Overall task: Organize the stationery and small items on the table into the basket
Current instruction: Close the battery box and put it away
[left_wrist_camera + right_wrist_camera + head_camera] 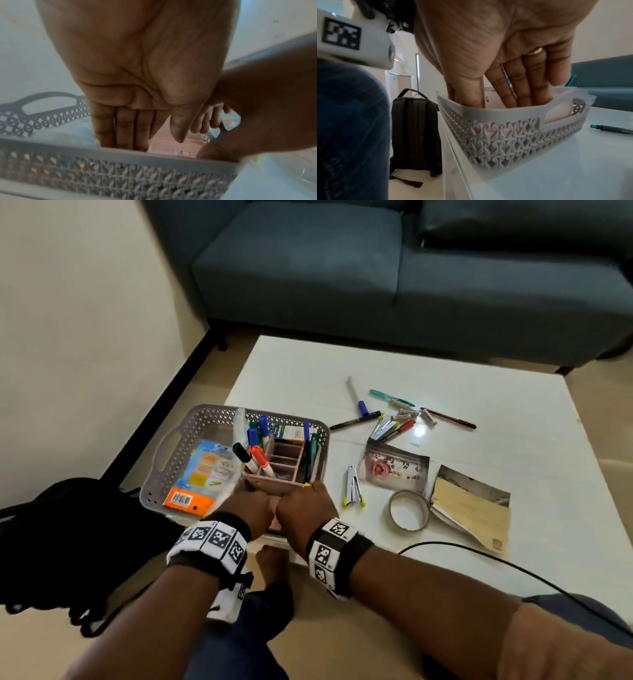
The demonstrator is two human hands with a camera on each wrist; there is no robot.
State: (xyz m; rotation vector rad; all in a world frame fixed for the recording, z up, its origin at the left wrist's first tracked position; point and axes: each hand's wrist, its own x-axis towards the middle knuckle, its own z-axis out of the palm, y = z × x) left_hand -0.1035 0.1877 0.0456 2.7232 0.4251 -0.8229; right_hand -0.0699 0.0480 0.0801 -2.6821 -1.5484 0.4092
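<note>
Straight fingers inside basket

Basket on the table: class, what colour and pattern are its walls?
Grey basket, woven-looking lattice of holes; clearest in the right wrist view.

No wording reads clearly anywhere. The small box standing in the basket beyond the hands carries print too blurred to make out. The orange packet shows only a barcode.

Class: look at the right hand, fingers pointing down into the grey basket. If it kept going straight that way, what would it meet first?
Most likely the pink organizer: the right hand already has its fingertips inside the basket beside it. Actual contact is hidden.
</note>
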